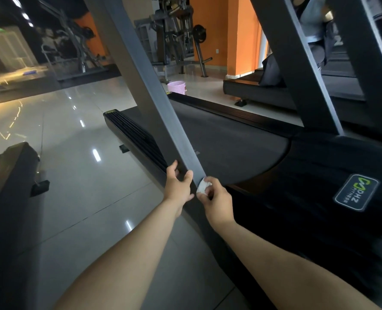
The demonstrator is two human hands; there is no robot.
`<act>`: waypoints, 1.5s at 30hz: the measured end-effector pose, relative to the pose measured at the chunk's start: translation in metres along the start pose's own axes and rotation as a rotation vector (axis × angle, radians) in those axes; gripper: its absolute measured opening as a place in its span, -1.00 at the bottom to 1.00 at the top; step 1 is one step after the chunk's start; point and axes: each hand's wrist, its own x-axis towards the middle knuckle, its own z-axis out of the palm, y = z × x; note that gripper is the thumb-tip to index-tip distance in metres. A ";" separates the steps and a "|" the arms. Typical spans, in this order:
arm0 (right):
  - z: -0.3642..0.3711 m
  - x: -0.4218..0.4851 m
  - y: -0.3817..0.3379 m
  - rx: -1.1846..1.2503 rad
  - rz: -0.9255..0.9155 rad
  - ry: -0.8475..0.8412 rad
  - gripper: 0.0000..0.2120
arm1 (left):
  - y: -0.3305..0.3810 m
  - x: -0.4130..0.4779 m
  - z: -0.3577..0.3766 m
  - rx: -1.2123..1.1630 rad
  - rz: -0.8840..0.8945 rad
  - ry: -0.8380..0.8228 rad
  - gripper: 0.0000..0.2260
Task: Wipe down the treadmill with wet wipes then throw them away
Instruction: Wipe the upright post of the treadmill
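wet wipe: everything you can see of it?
The wet wipe is white, bunched into a small crumpled wad of soft-looking cloth. The right hand pinches it, fingers and thumb hiding much of it, and presses it against the lower end of the treadmill's grey upright, just above the black base. The left hand holds the upright beside it, not touching the wipe. Dirt or dampness cannot be told.

Glossy pale grey tiled floor reflecting small bright highlights. Row of white ceiling lights at upper left, above a dark rear wall. Orange painted wall at rear centre. Grey steel weight machine carrying a black disc plate stands before it, beside a strip of dark matte flooring.
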 end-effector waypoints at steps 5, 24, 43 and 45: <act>0.010 0.050 -0.057 0.054 -0.090 0.006 -0.69 | 0.005 0.013 -0.010 0.041 -0.058 -0.020 -0.65; -0.010 -0.058 0.070 -0.036 0.234 0.028 -0.65 | -0.063 -0.006 0.004 0.153 0.074 -0.094 -0.32; -0.012 -0.008 -0.007 0.099 0.153 -0.028 -0.53 | -0.064 -0.012 0.009 0.210 -0.010 0.033 -0.56; -0.009 0.001 -0.018 0.091 0.133 -0.024 -0.55 | -0.053 -0.006 0.006 0.199 -0.015 0.052 -0.61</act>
